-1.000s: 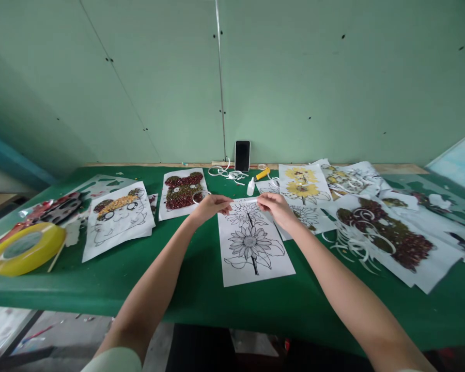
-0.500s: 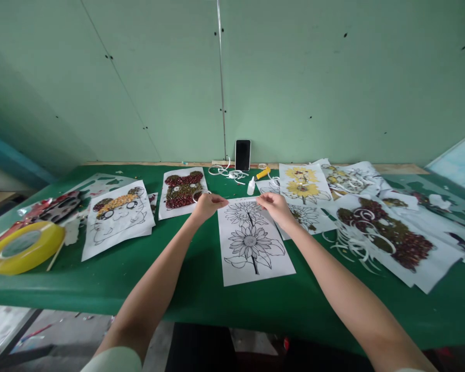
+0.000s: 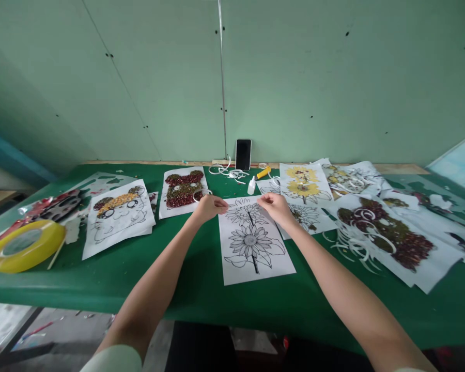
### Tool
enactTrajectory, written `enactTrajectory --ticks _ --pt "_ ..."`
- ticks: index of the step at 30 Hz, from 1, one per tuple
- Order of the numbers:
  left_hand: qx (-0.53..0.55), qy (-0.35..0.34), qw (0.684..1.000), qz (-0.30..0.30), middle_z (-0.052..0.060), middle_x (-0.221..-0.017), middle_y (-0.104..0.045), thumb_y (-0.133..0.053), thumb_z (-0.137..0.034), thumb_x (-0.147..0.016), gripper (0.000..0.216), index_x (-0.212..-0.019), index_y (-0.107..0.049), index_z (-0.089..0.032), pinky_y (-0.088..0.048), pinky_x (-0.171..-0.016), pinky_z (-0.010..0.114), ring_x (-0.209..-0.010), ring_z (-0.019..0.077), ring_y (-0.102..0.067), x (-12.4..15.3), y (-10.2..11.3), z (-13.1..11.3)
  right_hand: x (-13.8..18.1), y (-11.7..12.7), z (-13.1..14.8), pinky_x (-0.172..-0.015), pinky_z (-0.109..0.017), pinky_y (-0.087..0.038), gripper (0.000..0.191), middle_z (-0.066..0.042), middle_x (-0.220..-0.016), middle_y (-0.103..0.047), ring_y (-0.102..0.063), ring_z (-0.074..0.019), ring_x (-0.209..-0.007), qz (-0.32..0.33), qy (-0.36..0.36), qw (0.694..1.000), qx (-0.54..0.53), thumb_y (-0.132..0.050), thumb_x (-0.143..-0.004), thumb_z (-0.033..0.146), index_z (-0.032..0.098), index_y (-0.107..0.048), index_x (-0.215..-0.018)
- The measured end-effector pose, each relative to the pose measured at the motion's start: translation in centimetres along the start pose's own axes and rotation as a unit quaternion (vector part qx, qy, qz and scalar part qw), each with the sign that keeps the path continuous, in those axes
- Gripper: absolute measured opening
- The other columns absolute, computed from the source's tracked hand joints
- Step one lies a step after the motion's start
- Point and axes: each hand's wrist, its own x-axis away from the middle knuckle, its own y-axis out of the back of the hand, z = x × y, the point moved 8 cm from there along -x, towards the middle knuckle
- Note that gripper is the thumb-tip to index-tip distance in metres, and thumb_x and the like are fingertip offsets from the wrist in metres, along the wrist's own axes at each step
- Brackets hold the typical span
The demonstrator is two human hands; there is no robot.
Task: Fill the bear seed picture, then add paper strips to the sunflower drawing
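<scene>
A sheet of paper with a sunflower line drawing [image 3: 238, 268] lies in front of me on the green table. My left hand [image 3: 212, 206] pinches its far left corner, fingertips pressed together. At the far right corner my right hand [image 3: 274, 204] grips the paper the same way. The sheet's top edge shows between both hands, while its near part rests flat. Just beyond the paper stands a small white bottle [image 3: 251, 185]. A white ring strip [image 3: 196, 195] lies behind my left hand, on a bear picture [image 3: 184, 192] filled in with red and green grains.
At left are a roll of yellow tape [image 3: 48, 243] and a hamster drawing [image 3: 120, 219]. A phone [image 3: 243, 154] leans on the wall, near a yellow-handled tool [image 3: 263, 173]. To the right lie a yellow sunflower picture [image 3: 306, 183], white strips [image 3: 354, 243] and more grain pictures [image 3: 413, 248].
The far edge of the sheet between my hands has come flatter into view, so pencil-like marks there now show. Both hands have barely shifted and keep their pinch.
</scene>
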Motion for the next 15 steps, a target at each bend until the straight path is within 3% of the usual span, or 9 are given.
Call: enactTrajectory --ticks 7,15 --pt "-0.075 -0.067 0.995 0.011 0.009 -0.086 -0.084 -0.077 -0.025 -0.087 0.012 -0.091 -0.085 -0.017 -0.061 -0.074 0.031 -0.082 0.0232 -0.079 0.14 -0.47 -0.82 0.04 -0.17 0.02 -0.072 -0.036 -0.052 0.027 -0.006 -0.080 -0.076 -0.070 -0.0237 -0.076 -0.006 0.014 1.000 0.026 -0.073 -0.086 0.049 0.023 -0.072 -0.078" --pt "-0.151 -0.132 0.979 0.023 0.009 -0.086 -0.081 -0.067 -0.024 -0.094 0.017 -0.090 -0.082 -0.018 -0.057 -0.080 0.033 -0.080 0.0227 -0.074 0.03 -1.04 -1.02 0.20 -0.33 0.35 -0.072 -0.036 -0.051 0.025 -0.007 -0.082 -0.077 -0.070 -0.0240 -0.076 -0.004 0.023 0.999 0.049 -0.070 -0.088 0.046 0.022 -0.073 -0.080"
